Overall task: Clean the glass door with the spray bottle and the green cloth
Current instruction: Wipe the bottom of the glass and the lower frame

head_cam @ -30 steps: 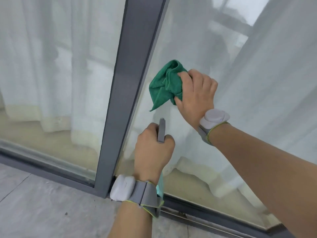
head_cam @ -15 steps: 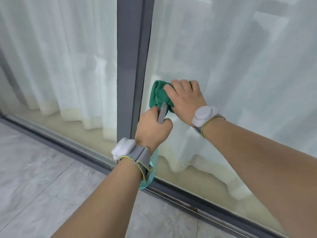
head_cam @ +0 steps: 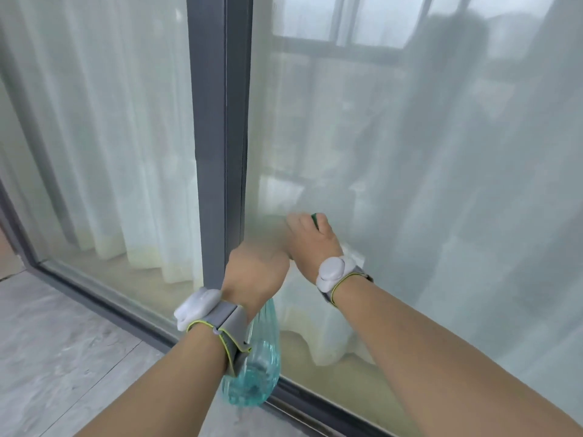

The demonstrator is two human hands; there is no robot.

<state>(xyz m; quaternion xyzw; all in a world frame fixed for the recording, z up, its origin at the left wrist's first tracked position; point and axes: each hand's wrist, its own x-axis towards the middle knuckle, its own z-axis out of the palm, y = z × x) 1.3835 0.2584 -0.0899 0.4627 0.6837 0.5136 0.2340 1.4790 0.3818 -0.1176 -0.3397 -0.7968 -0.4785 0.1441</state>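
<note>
The right hand [head_cam: 310, 236] presses the green cloth [head_cam: 316, 219] against the glass door [head_cam: 410, 184], just right of the grey frame [head_cam: 220, 137]; only a sliver of cloth shows. The left hand [head_cam: 255, 272] grips the spray bottle [head_cam: 254, 367], which hangs below its wrist.

Right hand [head_cam: 310, 236] pressing green cloth [head_cam: 315, 218] to glass door [head_cam: 410, 184]; left hand [head_cam: 255, 272] gripping spray bottle [head_cam: 255, 373]; grey frame [head_cam: 220, 121] between panes.

Sheer white curtains [head_cam: 104, 146] hang behind the panes — a grey frame post [head_cam: 220, 121] stands upright, with grey marble-look floor tiles [head_cam: 63, 357] below.
</note>
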